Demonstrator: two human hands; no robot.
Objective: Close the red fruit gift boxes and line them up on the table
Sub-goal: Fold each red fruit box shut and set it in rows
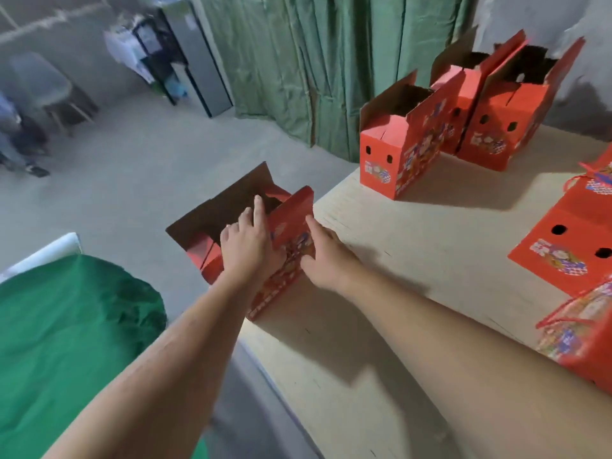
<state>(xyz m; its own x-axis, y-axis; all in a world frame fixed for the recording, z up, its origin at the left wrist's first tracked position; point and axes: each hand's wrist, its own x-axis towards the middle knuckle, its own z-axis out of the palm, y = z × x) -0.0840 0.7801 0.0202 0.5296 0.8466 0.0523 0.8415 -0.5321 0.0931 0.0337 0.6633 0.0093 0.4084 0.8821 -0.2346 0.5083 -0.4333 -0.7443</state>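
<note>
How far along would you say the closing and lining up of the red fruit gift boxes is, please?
Done: two closed red printed cardboard boxes sit at the pale wooden table's right edge. In hand: the left hand and right hand hold an open red box at the table's left edge. Left: three open-flapped red boxes at the back.

One view only — a wide-angle camera on the person's head, looking forward and steeply down. It sits close over the pale tabletop point(414, 260), whose left edge runs from 6 toward 12 o'clock — floor point(132, 167) fills 9 to 11 o'clock.
</note>
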